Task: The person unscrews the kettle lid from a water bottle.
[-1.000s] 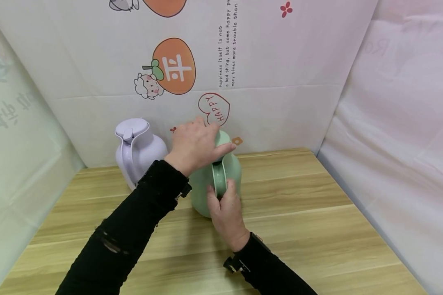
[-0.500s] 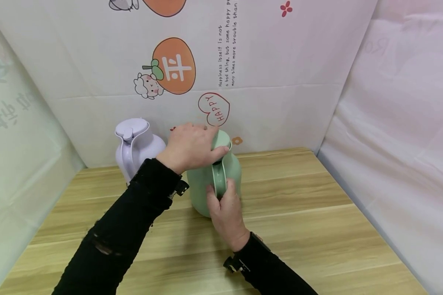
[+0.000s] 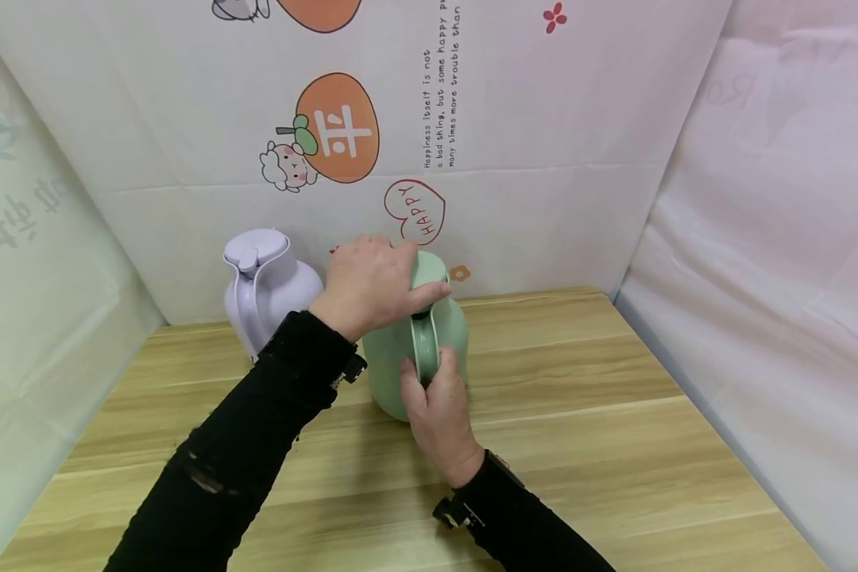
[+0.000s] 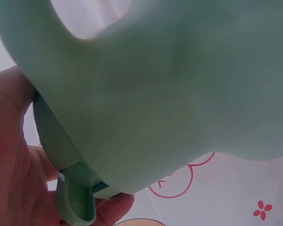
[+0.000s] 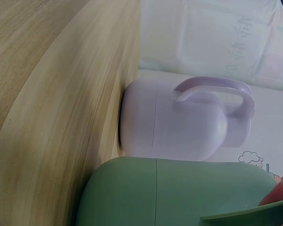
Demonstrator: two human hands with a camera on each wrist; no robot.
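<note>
A light green thermos jug [image 3: 393, 369] stands upright on the table, its handle [image 3: 426, 342] facing the front. My right hand [image 3: 439, 413] grips that handle low down, thumb on the left side. Over the top, my left hand [image 3: 372, 278] grips the round green lid [image 3: 429, 270], thumb along its near edge. From the left wrist, the lid [image 4: 54, 136] shows in the jug's mouth, with fingers and thumb spread around it. A small green tab [image 4: 76, 200] juts out between the fingers. The left side of the lid is hidden under the palm in the head view.
A lavender thermos jug [image 3: 286, 286] stands upright just left of the green one, near the back wall. The wood-grain table [image 3: 579, 429] reaches a printed white cloth [image 3: 543, 159] behind, with more white cloth [image 3: 779, 262] at the sides.
My left hand has shifted a little left and down around the lid, the wrist dropping back, then edged slightly right again. The right hand and both jugs stay in place.
</note>
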